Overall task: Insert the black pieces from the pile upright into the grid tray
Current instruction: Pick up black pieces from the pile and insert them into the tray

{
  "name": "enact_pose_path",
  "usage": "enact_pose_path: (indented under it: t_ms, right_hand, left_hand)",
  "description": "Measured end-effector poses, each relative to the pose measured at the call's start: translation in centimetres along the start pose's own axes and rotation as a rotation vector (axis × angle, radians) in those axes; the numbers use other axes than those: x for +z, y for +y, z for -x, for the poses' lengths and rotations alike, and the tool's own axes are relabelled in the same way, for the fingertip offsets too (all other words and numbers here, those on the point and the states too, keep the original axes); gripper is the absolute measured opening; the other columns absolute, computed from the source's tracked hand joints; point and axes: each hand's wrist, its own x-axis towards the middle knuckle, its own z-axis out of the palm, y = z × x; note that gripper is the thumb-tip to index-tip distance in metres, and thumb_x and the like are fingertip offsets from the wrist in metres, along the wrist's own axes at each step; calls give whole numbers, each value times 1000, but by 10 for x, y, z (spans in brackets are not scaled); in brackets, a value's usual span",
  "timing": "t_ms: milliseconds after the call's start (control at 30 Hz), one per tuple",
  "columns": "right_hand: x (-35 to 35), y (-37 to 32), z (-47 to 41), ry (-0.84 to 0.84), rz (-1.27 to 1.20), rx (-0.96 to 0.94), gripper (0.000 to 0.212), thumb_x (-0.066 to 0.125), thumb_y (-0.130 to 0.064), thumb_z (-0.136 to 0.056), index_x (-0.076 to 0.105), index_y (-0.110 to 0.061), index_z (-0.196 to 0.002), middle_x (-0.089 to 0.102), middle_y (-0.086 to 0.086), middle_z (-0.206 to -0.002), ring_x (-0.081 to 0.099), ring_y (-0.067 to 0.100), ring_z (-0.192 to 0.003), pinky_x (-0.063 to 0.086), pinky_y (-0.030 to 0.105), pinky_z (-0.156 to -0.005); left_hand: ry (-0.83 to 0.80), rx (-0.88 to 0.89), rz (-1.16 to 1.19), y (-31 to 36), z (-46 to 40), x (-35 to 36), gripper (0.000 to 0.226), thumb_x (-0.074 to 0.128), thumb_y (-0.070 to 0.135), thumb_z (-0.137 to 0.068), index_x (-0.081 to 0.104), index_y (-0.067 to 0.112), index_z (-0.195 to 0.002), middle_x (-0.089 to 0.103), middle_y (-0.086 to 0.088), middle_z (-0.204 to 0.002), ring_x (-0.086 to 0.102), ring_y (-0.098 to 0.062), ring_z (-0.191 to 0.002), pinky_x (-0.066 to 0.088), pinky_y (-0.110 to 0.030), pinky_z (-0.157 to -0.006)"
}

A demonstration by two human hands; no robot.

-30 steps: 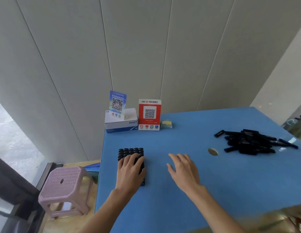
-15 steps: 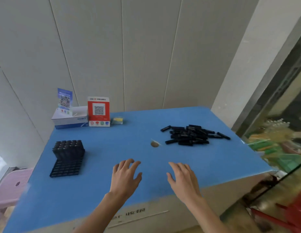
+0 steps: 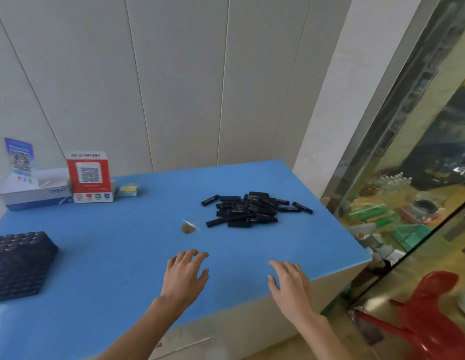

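Note:
A pile of flat black pieces (image 3: pixel 248 210) lies on the blue table (image 3: pixel 122 242), toward its far right. The black grid tray (image 3: pixel 14 284) sits at the left edge, its far rows filled with upright black pieces (image 3: pixel 22 246). My left hand (image 3: pixel 186 275) hovers over the table's middle with relaxed, slightly curled fingers, holding nothing. My right hand (image 3: pixel 289 283) hovers near the front right edge with fingers spread, also holding nothing. Both hands are short of the pile and well to the right of the tray.
A round hole (image 3: pixel 187 228) marks the table just left of the pile. At the back left stand a white box (image 3: pixel 36 192), a red QR sign (image 3: pixel 89 176), a blue QR sign (image 3: pixel 18 157) and a small yellow item (image 3: pixel 127 190). Right: a glass case (image 3: pixel 407 203), a red stool (image 3: pixel 431 313).
The view has swung right, from the tray to the pile. My left hand has left the tray, and both hands now hover over the middle and front right of the table.

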Motion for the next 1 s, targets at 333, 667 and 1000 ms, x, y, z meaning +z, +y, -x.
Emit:
enact_pose_path:
  t_ms: [333, 667, 1000]
  right_hand:
    - [9, 74, -105, -116, 32, -7, 36, 45, -30, -96, 48, -20, -130, 58, -6, -119, 49, 17, -112, 47, 30, -86]
    - [42, 95, -168, -157, 21, -56, 34, 44, -27, -97, 49, -19, -130, 57, -6, -121, 48, 15, -112, 46, 27, -88]
    - [57, 109, -208, -178, 35, -174, 35, 51, -22, -94, 52, -16, -128, 57, -2, -121, 50, 19, -111, 47, 29, -88]
  left_hand:
    - [-3, -35, 64, 20, -98, 72, 39, 83, 22, -63, 68, 23, -99, 67, 4, -94, 65, -22, -85, 52, -37, -71]
    - [47, 45, 96, 52, -142, 122, 51, 85, 18, -49, 66, 27, -95, 63, 8, -94, 60, -15, -83, 52, -29, -67]
    - [100, 8, 86, 58, -158, 134, 49, 89, 21, -45, 71, 23, -91, 58, 6, -88, 44, -13, -89, 52, -26, -71]
